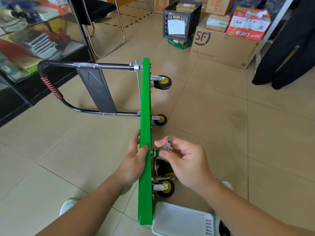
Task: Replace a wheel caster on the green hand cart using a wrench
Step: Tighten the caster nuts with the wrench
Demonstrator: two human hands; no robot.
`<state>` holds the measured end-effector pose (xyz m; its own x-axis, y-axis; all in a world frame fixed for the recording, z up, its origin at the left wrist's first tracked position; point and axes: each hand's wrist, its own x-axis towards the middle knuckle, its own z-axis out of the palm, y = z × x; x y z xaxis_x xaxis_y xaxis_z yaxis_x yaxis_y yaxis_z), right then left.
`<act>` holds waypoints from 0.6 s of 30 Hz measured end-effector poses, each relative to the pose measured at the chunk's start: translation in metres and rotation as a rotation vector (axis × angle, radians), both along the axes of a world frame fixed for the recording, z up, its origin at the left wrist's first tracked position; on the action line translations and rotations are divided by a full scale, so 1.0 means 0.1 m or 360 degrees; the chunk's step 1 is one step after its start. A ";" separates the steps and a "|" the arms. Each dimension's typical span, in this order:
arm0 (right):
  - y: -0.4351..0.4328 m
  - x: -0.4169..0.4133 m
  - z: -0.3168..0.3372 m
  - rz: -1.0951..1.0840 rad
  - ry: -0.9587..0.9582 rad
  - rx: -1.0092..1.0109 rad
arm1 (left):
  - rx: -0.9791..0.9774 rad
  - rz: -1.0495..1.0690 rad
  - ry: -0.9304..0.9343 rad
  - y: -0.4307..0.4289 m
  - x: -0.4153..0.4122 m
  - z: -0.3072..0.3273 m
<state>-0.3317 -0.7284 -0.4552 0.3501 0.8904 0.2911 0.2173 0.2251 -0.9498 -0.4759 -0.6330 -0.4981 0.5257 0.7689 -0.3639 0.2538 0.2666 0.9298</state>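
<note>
Beige glossy tile floor, shop-like room, blurred glass display cabinet far off past the left knuckles. Flat green hand cart deck stands on its long edge, running away from both sets of fingers. Left hand grips the deck's upper edge, thumb over the rim, fingers mostly hidden on the far face. Right hand pinches a small silvery metal piece between thumb and forefinger, other fingers loosely curled. The piece is motion-blurred, cannot tell what part or tool it is. Just under those fingertips a black-and-yellow wheel caster is half hidden by the palm. Second near caster sits below the wrist, far upper caster and far lower caster beyond the fingertips. White slotted plastic basket by the right forearm, cut off at frame bottom, contents unclear. Black plastic crate far ahead holds a brown cardboard box. Bare tile right of the right fingers and left of the left knuckles.
</note>
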 end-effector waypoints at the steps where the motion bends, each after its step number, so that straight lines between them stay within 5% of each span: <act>1: -0.04 -0.03 -0.07 -0.0028 -0.0087 0.0060 | -0.0001 0.0004 -0.0010 0.00 0.00 0.00; 9: -0.08 -0.17 -0.45 -0.0042 -0.0260 0.0304 | 0.0028 -0.0020 -0.0013 0.00 0.01 0.00; 18: 0.27 -0.07 -0.26 -0.0152 -0.0412 0.0213 | 0.0026 0.0004 -0.0055 0.00 0.01 -0.03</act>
